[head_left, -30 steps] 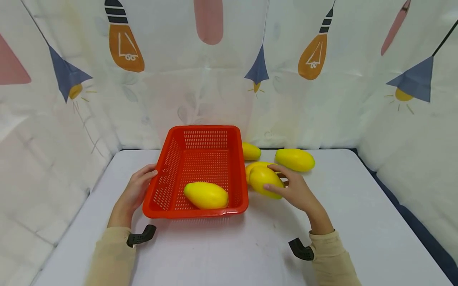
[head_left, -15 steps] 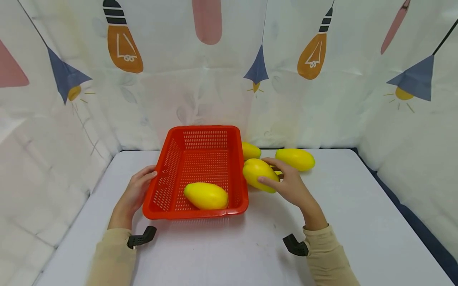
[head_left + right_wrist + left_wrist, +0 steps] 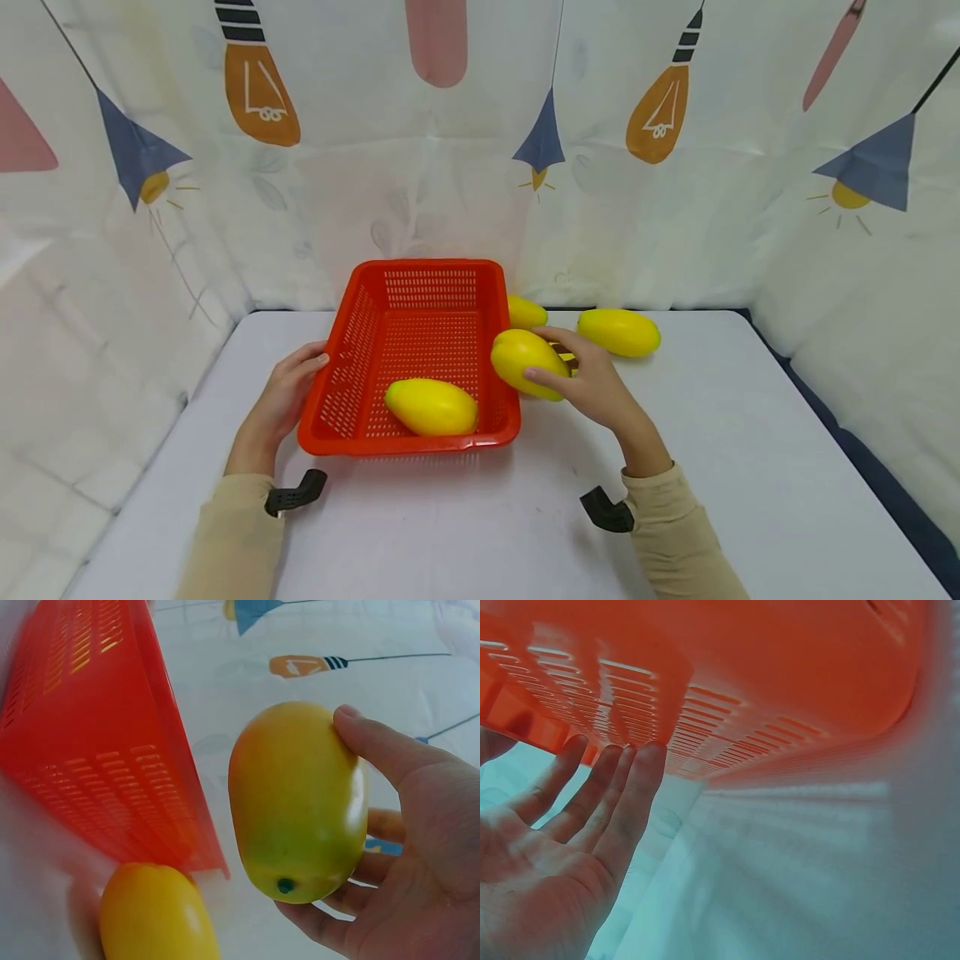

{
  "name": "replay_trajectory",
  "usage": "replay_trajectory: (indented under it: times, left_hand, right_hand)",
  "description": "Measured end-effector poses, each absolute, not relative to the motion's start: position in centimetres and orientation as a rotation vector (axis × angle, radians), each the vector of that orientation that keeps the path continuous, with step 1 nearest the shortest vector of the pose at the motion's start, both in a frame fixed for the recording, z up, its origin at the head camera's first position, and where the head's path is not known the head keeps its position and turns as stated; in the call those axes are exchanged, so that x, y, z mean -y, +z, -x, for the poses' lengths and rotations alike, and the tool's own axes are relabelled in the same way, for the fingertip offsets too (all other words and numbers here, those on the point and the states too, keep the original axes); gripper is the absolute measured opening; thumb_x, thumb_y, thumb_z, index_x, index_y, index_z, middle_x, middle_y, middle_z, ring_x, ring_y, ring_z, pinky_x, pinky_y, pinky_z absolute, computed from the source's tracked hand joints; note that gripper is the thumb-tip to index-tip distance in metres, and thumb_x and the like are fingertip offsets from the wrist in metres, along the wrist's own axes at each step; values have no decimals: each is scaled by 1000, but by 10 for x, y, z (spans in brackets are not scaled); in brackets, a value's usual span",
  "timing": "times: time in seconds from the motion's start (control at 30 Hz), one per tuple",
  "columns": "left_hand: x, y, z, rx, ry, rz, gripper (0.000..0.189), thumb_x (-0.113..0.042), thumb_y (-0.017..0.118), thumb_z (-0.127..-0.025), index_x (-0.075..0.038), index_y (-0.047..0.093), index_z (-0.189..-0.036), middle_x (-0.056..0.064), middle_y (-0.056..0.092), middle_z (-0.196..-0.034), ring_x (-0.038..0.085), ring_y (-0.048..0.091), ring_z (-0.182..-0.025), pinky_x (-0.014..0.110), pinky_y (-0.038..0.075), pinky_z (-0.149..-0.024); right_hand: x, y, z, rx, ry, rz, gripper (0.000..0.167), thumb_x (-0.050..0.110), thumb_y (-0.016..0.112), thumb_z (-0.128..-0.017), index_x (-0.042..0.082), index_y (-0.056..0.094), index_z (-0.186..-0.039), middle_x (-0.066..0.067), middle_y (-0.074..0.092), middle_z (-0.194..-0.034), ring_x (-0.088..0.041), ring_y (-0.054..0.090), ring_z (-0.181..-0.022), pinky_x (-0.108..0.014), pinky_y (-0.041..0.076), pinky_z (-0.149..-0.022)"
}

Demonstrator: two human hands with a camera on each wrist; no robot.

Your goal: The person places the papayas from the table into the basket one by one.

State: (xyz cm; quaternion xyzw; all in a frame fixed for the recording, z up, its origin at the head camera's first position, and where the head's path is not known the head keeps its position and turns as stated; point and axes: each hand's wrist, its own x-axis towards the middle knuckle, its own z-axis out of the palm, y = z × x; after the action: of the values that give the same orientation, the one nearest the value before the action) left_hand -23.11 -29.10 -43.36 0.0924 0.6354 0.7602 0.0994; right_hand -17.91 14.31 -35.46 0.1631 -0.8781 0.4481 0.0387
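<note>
My right hand (image 3: 592, 383) grips a smooth yellow mango (image 3: 525, 365) between thumb and fingers, raised over the right rim of a red plastic basket (image 3: 491, 287). In the right wrist view the mango (image 3: 296, 810) shows a dark green stem end, and daylight separates it from the basket wall (image 3: 142, 712). My left hand (image 3: 285, 400) holds the basket's left side, thumb at the rim. In the left wrist view its fingers (image 3: 641, 780) lie against the slotted outer wall. Another yellow mango (image 3: 431, 407) lies inside the basket, near its front.
Right of the basket, one mango (image 3: 618, 332) lies on the white table (image 3: 450, 533). A second mango (image 3: 527, 312) is partly hidden behind the basket rim. Another mango (image 3: 157, 915) sits beside the basket, mostly covered by my right hand in the head view. A patterned curtain (image 3: 465, 200) stands behind.
My right hand has carried the mango leftward and slightly up, from beside the basket to above its right rim. The left hand and basket stay in place.
</note>
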Motion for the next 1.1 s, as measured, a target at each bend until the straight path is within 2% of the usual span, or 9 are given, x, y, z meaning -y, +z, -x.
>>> replay_trajectory:
  times: [0.6, 0.83, 1.1]
  left_hand:
    - [291, -433, 231, -1859, 2251, -286, 32, -21, 43, -104, -8, 50, -132, -4, 67, -108, 10, 66, -93, 25, 56, -79]
    - [295, -431, 228, -1873, 2254, -271, 28, -21, 42, -104, -13, 54, -128, -5, 67, -106, 9, 65, -91, 25, 56, -78]
    - [293, -436, 230, -1870, 2243, -276, 31, -21, 41, -104, -11, 52, -132, -5, 67, -108, 10, 65, -94, 24, 56, -79]
  right_hand:
    - [-123, -349, 181, 2663, 1477, -577, 52, 38, 73, -85, 24, 55, -132, 3, 60, -128, -19, 57, -108, -42, 50, -91]
    - [-116, -349, 184, 2652, 1487, -616, 52, 42, 72, -85, 25, 56, -131, 5, 60, -127, -17, 57, -110, -43, 50, -94]
    - [-113, -350, 182, 2656, 1463, -617, 51, 44, 72, -84, 26, 56, -129, 7, 61, -125, -18, 58, -110, -41, 50, -95]
